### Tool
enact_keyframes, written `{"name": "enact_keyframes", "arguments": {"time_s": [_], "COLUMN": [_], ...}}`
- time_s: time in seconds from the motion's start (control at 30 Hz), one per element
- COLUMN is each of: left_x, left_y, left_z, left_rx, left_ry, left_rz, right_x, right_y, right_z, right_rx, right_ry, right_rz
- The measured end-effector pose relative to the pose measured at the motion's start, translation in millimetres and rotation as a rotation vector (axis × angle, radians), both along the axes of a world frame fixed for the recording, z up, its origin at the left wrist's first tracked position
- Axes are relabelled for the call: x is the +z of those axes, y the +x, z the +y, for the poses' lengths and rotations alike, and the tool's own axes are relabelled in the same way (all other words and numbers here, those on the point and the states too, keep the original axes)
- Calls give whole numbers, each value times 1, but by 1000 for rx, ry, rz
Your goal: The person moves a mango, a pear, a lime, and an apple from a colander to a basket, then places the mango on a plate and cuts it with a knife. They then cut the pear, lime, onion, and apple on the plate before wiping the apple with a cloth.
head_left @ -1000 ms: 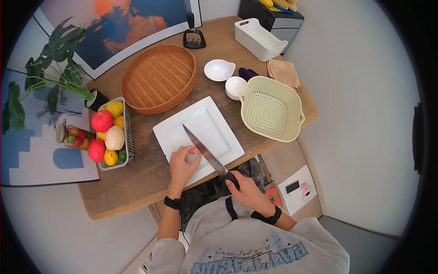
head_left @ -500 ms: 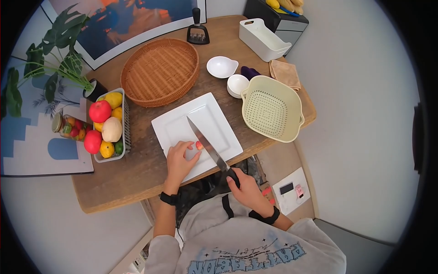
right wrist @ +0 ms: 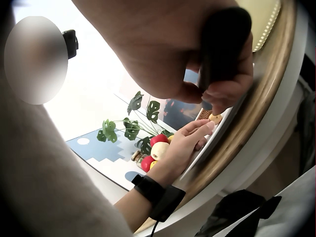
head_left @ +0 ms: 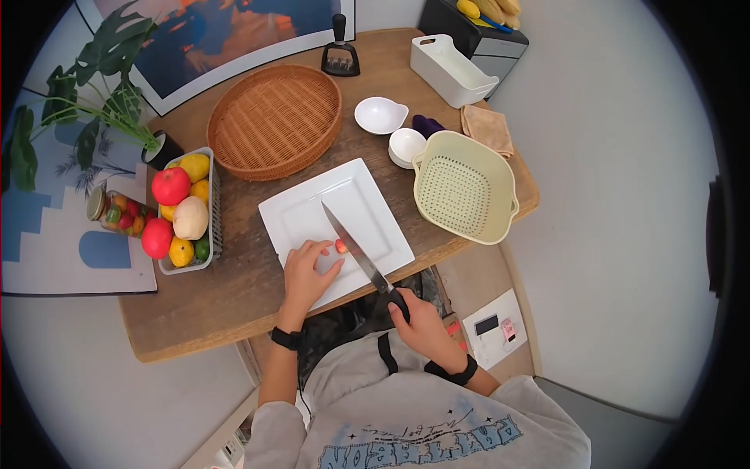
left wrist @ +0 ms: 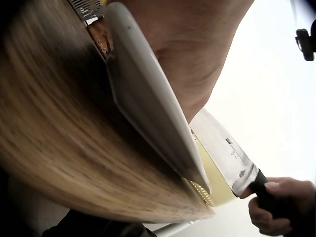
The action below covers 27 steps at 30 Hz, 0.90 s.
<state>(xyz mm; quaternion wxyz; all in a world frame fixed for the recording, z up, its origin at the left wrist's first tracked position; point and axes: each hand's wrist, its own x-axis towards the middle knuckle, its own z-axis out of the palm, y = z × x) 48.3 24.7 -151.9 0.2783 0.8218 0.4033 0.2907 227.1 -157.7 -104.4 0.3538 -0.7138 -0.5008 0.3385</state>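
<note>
A small red-and-yellow fruit [head_left: 341, 246] sits on the square white plate [head_left: 361, 178]. My left hand [head_left: 307, 273] has its fingers and thumb bent around the fruit's near left side, tips right at it. In the right wrist view the fruit [right wrist: 216, 118] looks yellowish, beside the thumb tip. My right hand [head_left: 424, 328] grips the black handle of a large kitchen knife [head_left: 359, 256]. The blade slants over the plate, just right of the fruit, its tip pointing to the far side. In the left wrist view the plate's edge hides the fruit.
Left of the plate stands a basket [head_left: 216, 227] of fruit beside a jar [head_left: 117, 215]. A wicker tray [head_left: 273, 121] lies beyond the plate. To the right are white bowls [head_left: 380, 114], a pale yellow colander [head_left: 461, 187], a folded cloth [head_left: 487, 129] and a white bin [head_left: 449, 70].
My left fingers and thumb have spread apart since a second ago, and the fruit shows more fully at their tips. The knife has barely moved; the camera view has shifted slightly.
</note>
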Motion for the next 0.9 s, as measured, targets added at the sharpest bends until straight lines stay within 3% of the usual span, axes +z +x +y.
{"name": "enact_keyframes", "arguments": {"time_s": [0.9], "left_x": [0], "left_y": [1], "left_z": [-2], "left_rx": [-3], "left_ry": [18], "left_rz": [12], "right_x": [5], "right_y": [-9], "right_z": [0], "right_rx": [11], "right_ry": [30], "right_rz": [-48]}}
